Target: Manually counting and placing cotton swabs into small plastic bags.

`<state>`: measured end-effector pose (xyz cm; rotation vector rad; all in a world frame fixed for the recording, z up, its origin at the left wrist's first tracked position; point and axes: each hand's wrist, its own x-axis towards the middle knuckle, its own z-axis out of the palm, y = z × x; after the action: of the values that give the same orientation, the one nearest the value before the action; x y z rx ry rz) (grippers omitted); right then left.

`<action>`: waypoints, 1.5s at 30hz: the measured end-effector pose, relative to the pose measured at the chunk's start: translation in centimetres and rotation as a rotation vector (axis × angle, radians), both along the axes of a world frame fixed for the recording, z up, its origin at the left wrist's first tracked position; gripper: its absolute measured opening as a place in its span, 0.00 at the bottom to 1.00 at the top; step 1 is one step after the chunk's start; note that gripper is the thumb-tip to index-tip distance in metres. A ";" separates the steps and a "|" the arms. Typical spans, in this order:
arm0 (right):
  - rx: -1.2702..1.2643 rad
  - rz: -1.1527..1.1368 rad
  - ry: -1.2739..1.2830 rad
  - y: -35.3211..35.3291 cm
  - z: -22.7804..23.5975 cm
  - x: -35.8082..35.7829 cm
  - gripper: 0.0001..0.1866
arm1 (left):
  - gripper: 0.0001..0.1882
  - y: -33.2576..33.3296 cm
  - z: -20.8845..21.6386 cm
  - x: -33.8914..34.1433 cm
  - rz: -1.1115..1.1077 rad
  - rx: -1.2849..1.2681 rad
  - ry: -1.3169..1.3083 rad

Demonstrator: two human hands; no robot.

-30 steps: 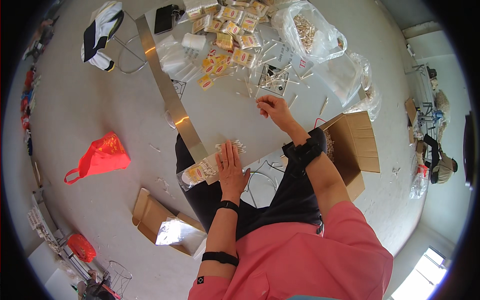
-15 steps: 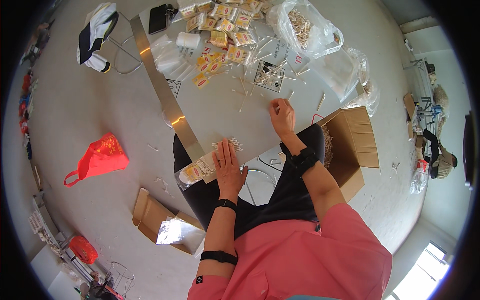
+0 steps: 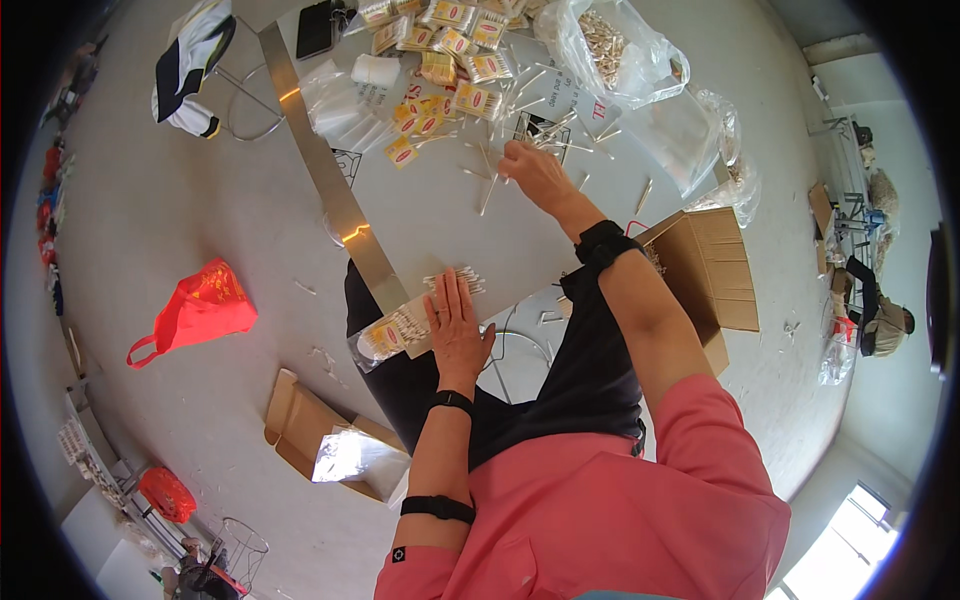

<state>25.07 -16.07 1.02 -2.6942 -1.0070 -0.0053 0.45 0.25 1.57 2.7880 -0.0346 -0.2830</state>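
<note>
My left hand lies flat with its fingers stretched over a bundle of cotton swabs at the table's near left corner. Left of it, part of the bundle sits in a clear plastic bag with a yellow label. My right hand is over the middle of the table, its fingers drawn together beside loose cotton swabs. Whether a swab is between those fingertips is hidden. Packed swab bags with yellow labels are piled beyond it.
A clear bag of swabs stands at the far right. Flat empty bags and a phone lie at the far left. An open cardboard box is by my right knee. A red bag stands on the floor.
My right hand has moved forward and left, to the loose swabs. The left hand stays on the bundle.
</note>
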 end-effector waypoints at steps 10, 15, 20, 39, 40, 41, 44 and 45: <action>0.991 -0.557 0.931 1.5 0.5 -4.1 0.05 | 0.53 0.2 -0.1 0.0 0.008 0.003 -0.001; 1.136 -0.883 0.965 2.2 -0.9 -5.4 0.08 | 0.53 -0.1 0.1 0.1 0.017 -0.017 0.008; 1.047 -0.835 0.872 2.3 -1.1 -7.9 0.06 | 0.52 0.1 0.1 0.1 0.022 -0.005 0.003; 0.365 -0.808 0.209 5.4 -0.4 -8.5 0.10 | 0.53 0.2 -0.3 -0.1 0.005 -0.005 -0.007; 0.365 -0.807 0.208 5.2 -0.8 -7.9 0.10 | 0.53 0.1 -0.2 0.0 0.005 -0.007 -0.011; 0.340 -0.824 0.247 4.9 -1.0 -7.4 0.11 | 0.53 0.0 -0.2 0.1 0.006 -0.010 -0.014; 0.375 -0.769 0.326 2.9 -2.0 -7.5 0.09 | 0.54 -0.1 0.0 0.1 0.011 0.009 0.014; 0.438 -0.703 0.363 2.2 -2.4 -7.7 0.07 | 0.54 0.0 0.0 0.1 0.018 0.008 0.018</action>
<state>17.40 -13.90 -1.34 -2.3676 0.0681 0.1095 0.59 0.23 1.59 2.7920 -0.0042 -0.3041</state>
